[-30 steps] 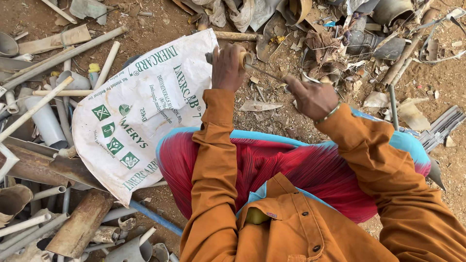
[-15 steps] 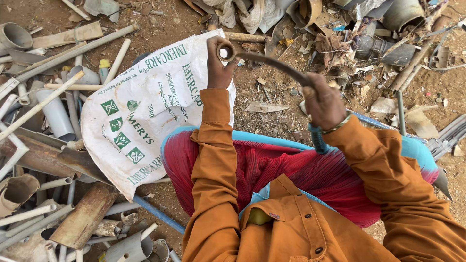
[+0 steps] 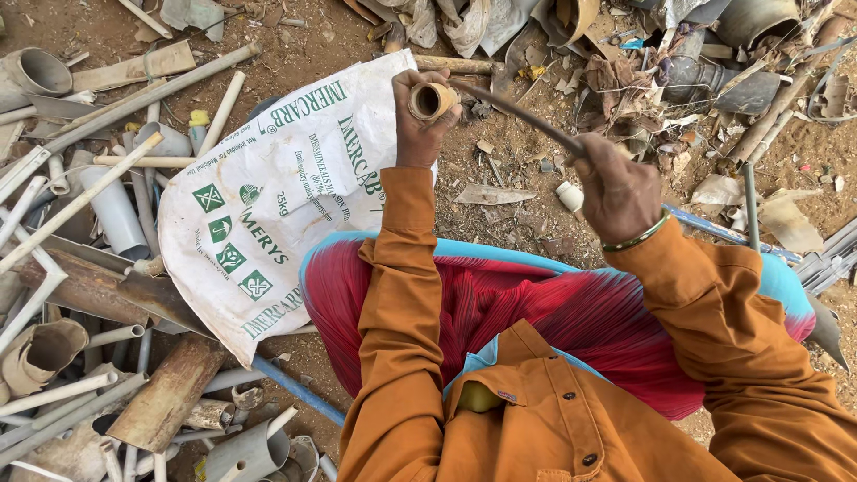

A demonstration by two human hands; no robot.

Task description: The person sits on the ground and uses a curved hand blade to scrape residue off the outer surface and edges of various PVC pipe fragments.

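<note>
Brown pipe stub (image 3: pixel 431 100) sits clamped in left hand (image 3: pixel 420 120); right hand (image 3: pixel 618 192) grips curved rod (image 3: pixel 518 112) touching it, white sack (image 3: pixel 277 201) beside.

L hand (image 3: pixel 420 125) gripped a short tan pipe piece (image 3: pixel 432 100), open end toward cam. R hand (image 3: pixel 618 186) held a thin dark rod (image 3: pixel 518 112) w/ its tip at the pipe's rim. White printed sack (image 3: pixel 268 205) lay just beside L arm on dirt ground (image 3: pixel 295 54); scrap pipes (image 3: pixel 98 223) piled at left.
</note>
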